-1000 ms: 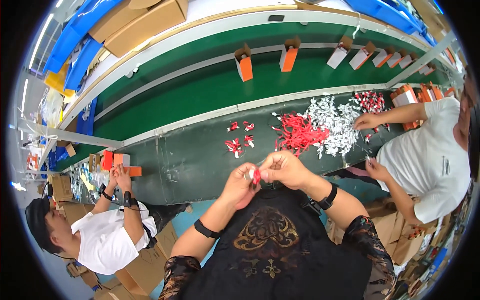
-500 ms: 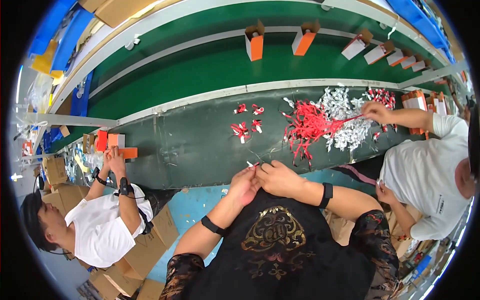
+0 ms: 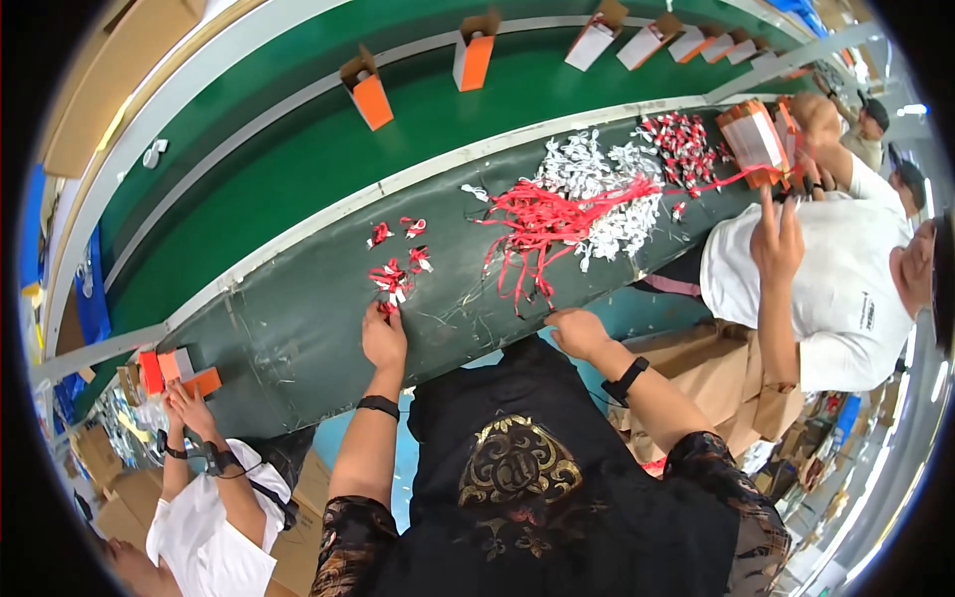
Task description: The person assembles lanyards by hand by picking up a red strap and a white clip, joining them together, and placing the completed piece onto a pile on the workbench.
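Observation:
My left hand [image 3: 384,340] is at the near side of a small cluster of bundled red straps with white parts [image 3: 392,277]. Its fingertips are closed on one small red bundle [image 3: 387,307] at the cluster's near edge. My right hand [image 3: 579,332] hovers by the bench's front edge, thumb and fingers pinched together. Whatever lies between them is too small to make out. Just beyond that hand, thin black ends hang from a pile of loose red straps [image 3: 537,214]. A heap of white looped cords [image 3: 597,164] lies behind and beside the red pile.
On the dark bench [image 3: 298,338], a co-worker at right stretches a red strap [image 3: 731,180] from the pile. More red-and-white bundles [image 3: 686,149] lie near orange-white boxes [image 3: 753,139]. Open boxes [image 3: 477,60] stand on the green belt [image 3: 269,179]. Another co-worker's hands [image 3: 189,408] touch orange boxes at left.
My hands have parted: the left reached forward to the small bundles, the right moved right toward the red pile. The view has shifted. The right co-worker pulled a red strap farther out.

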The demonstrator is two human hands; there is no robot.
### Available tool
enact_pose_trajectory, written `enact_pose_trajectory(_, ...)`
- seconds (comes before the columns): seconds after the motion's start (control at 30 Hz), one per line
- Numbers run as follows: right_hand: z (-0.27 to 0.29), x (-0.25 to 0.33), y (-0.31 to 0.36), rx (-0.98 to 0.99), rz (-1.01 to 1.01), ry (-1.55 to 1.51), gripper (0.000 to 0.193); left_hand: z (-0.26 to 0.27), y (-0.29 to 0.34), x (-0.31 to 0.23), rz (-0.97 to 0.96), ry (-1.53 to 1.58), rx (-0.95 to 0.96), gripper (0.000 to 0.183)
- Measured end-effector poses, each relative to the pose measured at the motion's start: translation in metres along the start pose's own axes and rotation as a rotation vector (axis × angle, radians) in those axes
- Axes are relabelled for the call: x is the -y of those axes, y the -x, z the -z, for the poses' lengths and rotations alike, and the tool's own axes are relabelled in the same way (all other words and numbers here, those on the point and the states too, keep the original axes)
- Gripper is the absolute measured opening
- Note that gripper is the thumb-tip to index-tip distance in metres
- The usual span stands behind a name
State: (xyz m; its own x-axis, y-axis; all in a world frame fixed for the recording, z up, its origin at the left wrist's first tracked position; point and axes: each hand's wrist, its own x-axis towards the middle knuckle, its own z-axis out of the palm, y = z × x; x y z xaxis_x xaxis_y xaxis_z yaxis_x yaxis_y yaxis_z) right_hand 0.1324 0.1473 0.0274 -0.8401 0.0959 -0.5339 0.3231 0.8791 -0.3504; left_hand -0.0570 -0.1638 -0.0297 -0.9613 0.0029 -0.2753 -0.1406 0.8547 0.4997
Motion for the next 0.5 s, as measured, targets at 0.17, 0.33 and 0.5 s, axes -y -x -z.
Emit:
enact_pose_trajectory(0.17,-0.003,-0.017,-0.018,-0.128,-0.204,-0.205,0.025,0.001,0.023,-0.002,-0.031,-0.16,-0.073,0.07)
enact_pose_trajectory(0.33,0.004,-0.032,-0.059,-0.522,-0.289,-0.213,0.019,0.012,0.058,0.031,-0.102,-0.219,-0.098,0.067)
enact_pose_trajectory(0.5,0.009,-0.052,-0.083,-0.342,-0.235,-0.145,0.011,0.026,0.074,0.03,0.135,0.377,0.391,0.045)
